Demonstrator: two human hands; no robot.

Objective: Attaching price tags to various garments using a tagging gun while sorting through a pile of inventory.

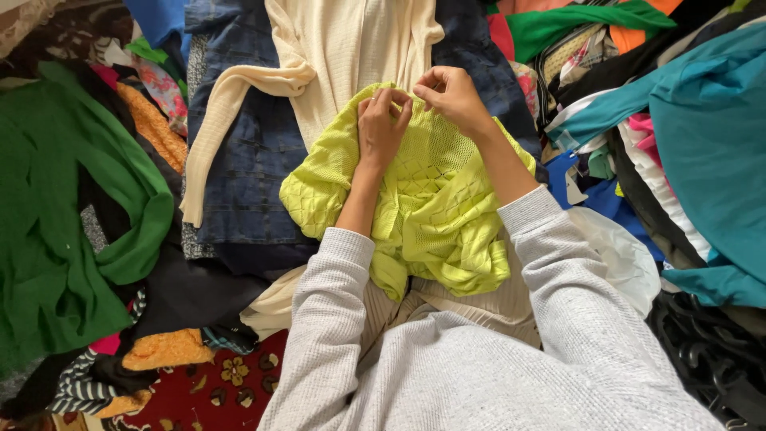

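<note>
A lime-yellow knitted garment (431, 207) lies bunched on my lap in the middle of the view. My left hand (381, 128) rests on its upper part, fingers pinching the knit near the top edge. My right hand (452, 96) pinches the same top edge just to the right, almost touching the left. Both arms wear light grey knit sleeves. A cream knitted cardigan (335, 48) lies spread flat just beyond the yellow garment, one sleeve trailing to the left.
Under the cream cardigan lies dark blue denim (247, 160). A green garment (56, 215) spreads at the left. Heaped clothes with a teal piece (710, 144) fill the right side. A white bag (622, 255) sits by my right elbow. Red patterned carpet (215, 383) shows at bottom left.
</note>
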